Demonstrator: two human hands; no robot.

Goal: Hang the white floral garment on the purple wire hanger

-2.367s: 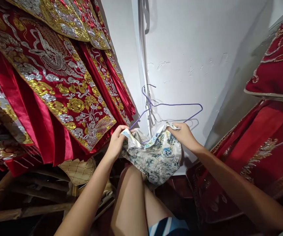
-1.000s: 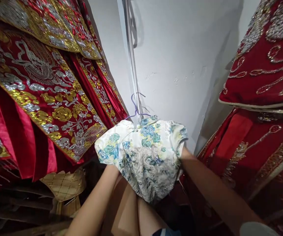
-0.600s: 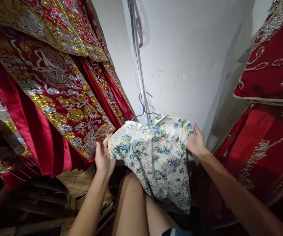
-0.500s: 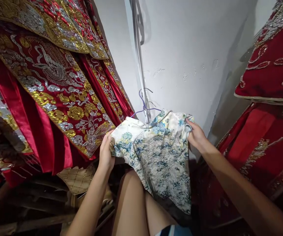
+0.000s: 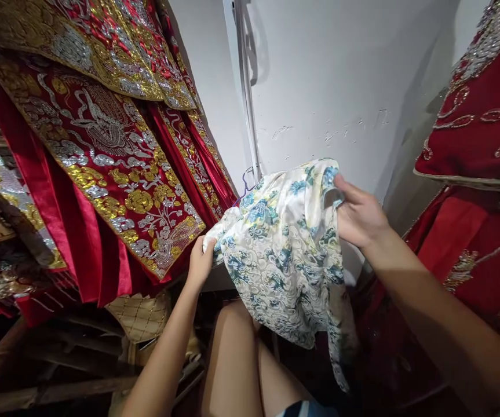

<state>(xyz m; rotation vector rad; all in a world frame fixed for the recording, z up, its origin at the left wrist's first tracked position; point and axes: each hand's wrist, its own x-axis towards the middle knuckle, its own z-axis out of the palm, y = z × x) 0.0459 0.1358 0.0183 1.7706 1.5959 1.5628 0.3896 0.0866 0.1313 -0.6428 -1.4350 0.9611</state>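
"Floral top (image 5: 280, 243) rides higher on one side than before, hiding most of the hanger (image 5: 245, 186). Held how?"

"Remotely, I see left hand (image 5: 200, 260) and right hand (image 5: 361, 219) each gripping a sleeve (image 5: 328, 175), probably to keep it spread."

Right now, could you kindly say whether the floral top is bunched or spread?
Spread out, with creases: the floral top hangs between the left hand and right hand, each holding one side.

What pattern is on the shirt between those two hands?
Blue, green and yellow flowers on white; the shirt shows best in the head view.
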